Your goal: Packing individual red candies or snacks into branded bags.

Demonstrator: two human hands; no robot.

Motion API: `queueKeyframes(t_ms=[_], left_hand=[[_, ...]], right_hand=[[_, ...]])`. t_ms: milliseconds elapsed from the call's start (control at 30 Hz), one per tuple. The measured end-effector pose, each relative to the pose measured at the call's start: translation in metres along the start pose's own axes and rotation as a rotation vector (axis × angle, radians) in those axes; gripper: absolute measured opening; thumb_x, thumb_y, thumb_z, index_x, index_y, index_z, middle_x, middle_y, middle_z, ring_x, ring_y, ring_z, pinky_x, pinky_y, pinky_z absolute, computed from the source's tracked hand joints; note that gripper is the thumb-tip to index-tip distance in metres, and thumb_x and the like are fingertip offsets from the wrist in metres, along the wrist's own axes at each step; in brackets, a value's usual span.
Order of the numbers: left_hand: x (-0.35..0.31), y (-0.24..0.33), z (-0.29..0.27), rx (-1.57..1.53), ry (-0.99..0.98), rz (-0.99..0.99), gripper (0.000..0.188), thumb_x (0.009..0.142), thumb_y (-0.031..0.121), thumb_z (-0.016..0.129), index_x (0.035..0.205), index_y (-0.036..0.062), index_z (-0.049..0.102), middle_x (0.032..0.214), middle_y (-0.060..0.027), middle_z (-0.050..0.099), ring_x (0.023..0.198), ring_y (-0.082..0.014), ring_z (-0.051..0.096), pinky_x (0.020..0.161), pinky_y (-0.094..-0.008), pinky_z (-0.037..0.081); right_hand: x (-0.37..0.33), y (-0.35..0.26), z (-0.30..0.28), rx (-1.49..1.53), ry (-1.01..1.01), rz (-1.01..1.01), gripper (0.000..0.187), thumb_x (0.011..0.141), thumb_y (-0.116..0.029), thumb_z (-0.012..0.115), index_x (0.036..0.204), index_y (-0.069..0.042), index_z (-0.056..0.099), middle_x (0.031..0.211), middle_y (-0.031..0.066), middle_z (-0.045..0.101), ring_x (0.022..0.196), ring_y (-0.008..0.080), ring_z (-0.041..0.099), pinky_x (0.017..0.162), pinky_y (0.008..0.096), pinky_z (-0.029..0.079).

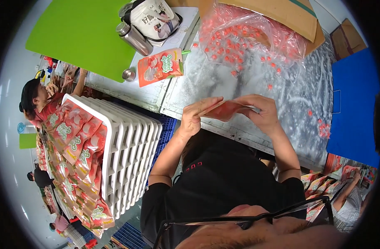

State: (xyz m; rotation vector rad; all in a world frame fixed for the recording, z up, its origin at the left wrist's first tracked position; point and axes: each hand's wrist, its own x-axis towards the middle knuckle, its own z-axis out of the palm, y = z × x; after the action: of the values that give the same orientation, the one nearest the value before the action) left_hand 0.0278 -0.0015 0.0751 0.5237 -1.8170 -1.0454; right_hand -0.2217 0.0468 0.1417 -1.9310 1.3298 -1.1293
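My left hand (195, 115) and my right hand (259, 111) hold one flat red snack pouch (225, 111) between them, just above the near edge of the metal table (289, 95). The left hand grips the pouch's left end, the right hand its right end. Beyond my hands lies a clear plastic bag (248, 35) full of small red wrapped pieces, several of which are scattered loose on the tabletop. Another red pouch (160, 66) lies flat further left on the table.
A white slatted crate (127, 153) packed with red pouches stands at my left. A steel bottle (134, 38), a white bag (154, 18), a green board (82, 35), a cardboard box (281, 14) and a blue board (354, 103) surround the work area. Other people work at left and lower right.
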Motion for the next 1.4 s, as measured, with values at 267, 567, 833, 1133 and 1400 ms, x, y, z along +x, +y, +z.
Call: queueKeyframes(t_ms=[267, 567, 833, 1133, 1400], left_hand=[[0.008, 0.027, 0.003, -0.109, 0.083, -0.325, 0.033, 0.094, 0.019, 0.065, 0.114, -0.0061, 0.068, 0.105, -0.0195, 0.073, 0.091, -0.0209, 0.071, 0.078, -0.0321, 0.058], [0.027, 0.015, 0.009, -0.297, 0.318, -0.559, 0.014, 0.09, 0.0, 0.067, 0.102, -0.0052, 0.072, 0.095, -0.0107, 0.074, 0.074, -0.0122, 0.068, 0.061, -0.0236, 0.055], [-0.003, -0.061, 0.012, -0.56, 0.317, -0.753, 0.021, 0.093, 0.007, 0.069, 0.11, -0.0052, 0.071, 0.105, -0.0128, 0.073, 0.088, -0.0151, 0.069, 0.079, -0.0292, 0.056], [-0.016, -0.084, 0.038, 0.433, 0.395, -0.579, 0.06, 0.088, 0.017, 0.073, 0.137, -0.0067, 0.048, 0.135, -0.0265, 0.053, 0.121, -0.0314, 0.055, 0.1, -0.0472, 0.044], [-0.06, -0.082, 0.075, 0.99, -0.259, -0.328, 0.09, 0.089, 0.053, 0.059, 0.149, -0.007, 0.031, 0.159, -0.0277, 0.024, 0.149, -0.0402, 0.02, 0.118, -0.0593, 0.012]], right_hand=[[0.005, 0.024, 0.021, 0.165, 0.055, -0.023, 0.014, 0.083, -0.003, 0.074, 0.096, 0.0, 0.072, 0.087, 0.0097, 0.072, 0.076, 0.0179, 0.069, 0.069, 0.0286, 0.054], [0.016, 0.048, 0.046, 0.317, 0.031, 0.348, 0.012, 0.092, -0.008, 0.069, 0.097, 0.002, 0.071, 0.082, 0.0035, 0.072, 0.075, 0.0083, 0.064, 0.067, 0.0241, 0.05], [0.011, 0.112, 0.096, 0.834, 0.07, 0.446, 0.02, 0.093, -0.011, 0.068, 0.105, 0.005, 0.07, 0.093, 0.0039, 0.073, 0.08, 0.0068, 0.064, 0.074, 0.0246, 0.052], [-0.005, 0.17, 0.146, 0.77, 0.22, 0.563, 0.019, 0.09, -0.011, 0.069, 0.104, 0.002, 0.073, 0.09, 0.0026, 0.072, 0.079, 0.0072, 0.063, 0.07, 0.0246, 0.051], [-0.001, 0.155, 0.151, 0.707, 0.238, 0.6, 0.018, 0.091, -0.012, 0.066, 0.101, 0.002, 0.074, 0.09, 0.004, 0.074, 0.08, 0.0078, 0.064, 0.07, 0.0266, 0.052]])
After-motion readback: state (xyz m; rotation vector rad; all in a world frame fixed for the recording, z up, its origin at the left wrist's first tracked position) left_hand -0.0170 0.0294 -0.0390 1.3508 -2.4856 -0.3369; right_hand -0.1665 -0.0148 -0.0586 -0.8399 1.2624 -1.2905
